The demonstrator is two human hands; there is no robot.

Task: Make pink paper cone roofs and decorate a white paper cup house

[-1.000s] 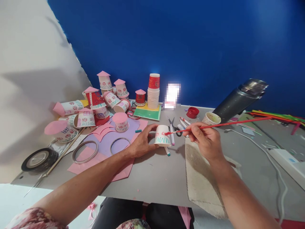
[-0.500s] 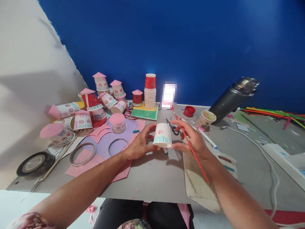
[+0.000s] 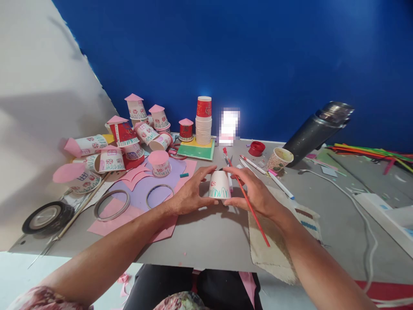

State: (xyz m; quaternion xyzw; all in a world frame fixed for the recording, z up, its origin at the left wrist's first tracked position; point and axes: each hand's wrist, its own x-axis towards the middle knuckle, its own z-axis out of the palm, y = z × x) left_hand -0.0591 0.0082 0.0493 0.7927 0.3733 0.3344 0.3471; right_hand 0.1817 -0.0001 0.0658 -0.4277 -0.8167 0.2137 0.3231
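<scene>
An upside-down white paper cup with red flower spots and green grass strokes is between my two hands, in front of me. My left hand grips its left side, fingers behind and thumb near the lower rim. On the right side, my right hand holds the cup with thumb and fingers. A red paintbrush is also tucked in my right hand, its red tip pointing away from me and its handle end toward me. Scissors lie partly hidden behind the cup and right hand.
Decorated cups with pink roofs crowd the left, beside tape rolls and pink paper. A cup stack stands behind. Rightward are a red paint pot, a patterned cup, a black flask, markers and a cloth.
The cup has turned slightly, so its red flowers sit further left, and it is a little more upright. My right hand has shifted left, and the paintbrush with it.
</scene>
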